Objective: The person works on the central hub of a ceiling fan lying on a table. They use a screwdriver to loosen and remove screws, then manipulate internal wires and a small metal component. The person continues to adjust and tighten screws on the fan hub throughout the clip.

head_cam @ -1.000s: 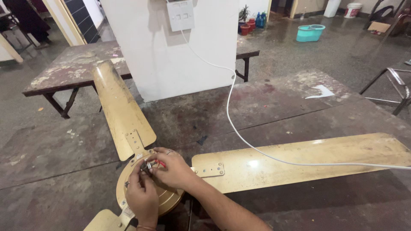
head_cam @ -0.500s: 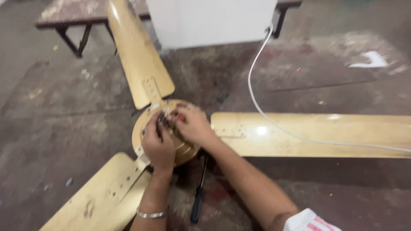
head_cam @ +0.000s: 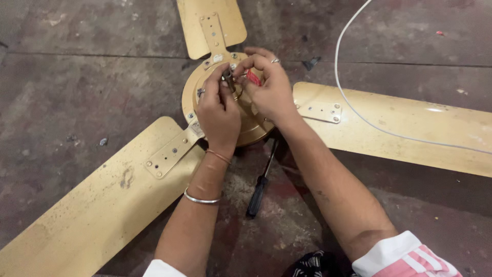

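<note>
Ceiling fan (head_cam: 241, 128), cream-gold, flat on stained concrete floor (head_cam: 92, 82) with three blades splayed out from round motor housing. Left hand (head_cam: 219, 110) and right hand (head_cam: 269, 87) both over hub, fingertips of each pinched on short metal centre shaft (head_cam: 228, 78) standing up from housing, small red part (head_cam: 253, 78) tucked just under right fingers; thin bangle and steel bracelet (head_cam: 201, 199) on left wrist, ring on right hand. Black-handled screwdriver (head_cam: 259, 190) on floor between forearms, tip toward housing; white cable (head_cam: 353, 107) draped across right-hand blade (head_cam: 410, 128).
</note>
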